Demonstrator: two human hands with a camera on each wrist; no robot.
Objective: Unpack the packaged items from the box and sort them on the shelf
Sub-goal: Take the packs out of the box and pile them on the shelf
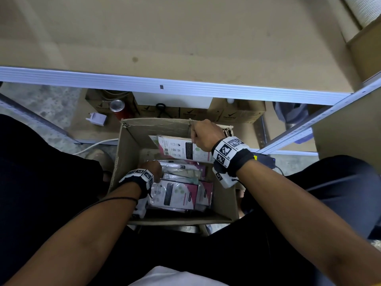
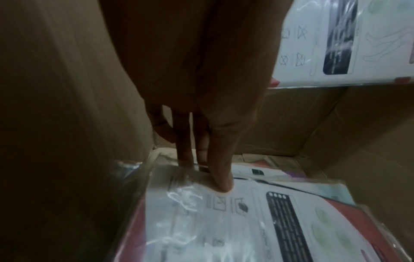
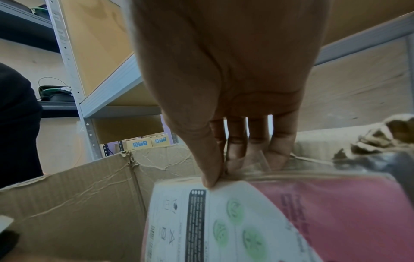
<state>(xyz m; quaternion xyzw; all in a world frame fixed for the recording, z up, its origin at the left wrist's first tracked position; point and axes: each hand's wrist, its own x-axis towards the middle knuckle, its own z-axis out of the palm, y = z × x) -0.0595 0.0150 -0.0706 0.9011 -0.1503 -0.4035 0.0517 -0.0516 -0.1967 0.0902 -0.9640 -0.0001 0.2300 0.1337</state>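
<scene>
Low shelf bd (image 1: 82, 129): charger (image 1: 96, 119), red can (image 1: 118, 110), cartons (image 1: 237, 115).

pinch of left hand (image 2: 197, 79) on wrapped packet (image 2: 224, 230)

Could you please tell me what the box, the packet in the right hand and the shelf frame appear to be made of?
The box looks like brown corrugated cardboard, matte: fluting lines, creases, torn corners. The packet seems printed card in a clear glossy plastic sleeve, which wrinkles beside the right hand. The shelf frame is probably painted metal: pale, ribbed, with punched uprights.
</scene>
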